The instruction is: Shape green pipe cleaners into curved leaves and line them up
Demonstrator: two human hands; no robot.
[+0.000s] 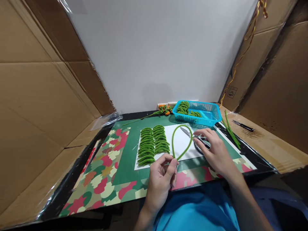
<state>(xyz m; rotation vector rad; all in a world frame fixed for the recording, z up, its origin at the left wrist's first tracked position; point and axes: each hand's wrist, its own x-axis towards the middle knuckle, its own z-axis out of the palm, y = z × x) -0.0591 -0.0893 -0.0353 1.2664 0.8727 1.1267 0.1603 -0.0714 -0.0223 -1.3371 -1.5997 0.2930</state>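
Note:
My left hand (162,175) pinches the two ends of a green pipe cleaner (182,141) bent into a loop above the white sheet (179,146). My right hand (214,149) rests on a pair of scissors (197,138) lying on the sheet, fingers curled over the dark handles. Two rows of folded green pipe-cleaner pieces (152,144) lie on the left half of the sheet.
A blue basket (209,114) with more green pieces stands at the back. Straight green stems (231,131) lie at the right, a dark tool (243,125) on the cardboard beyond. An orange-flowered stem (163,110) lies by the white wall. Cardboard walls enclose both sides.

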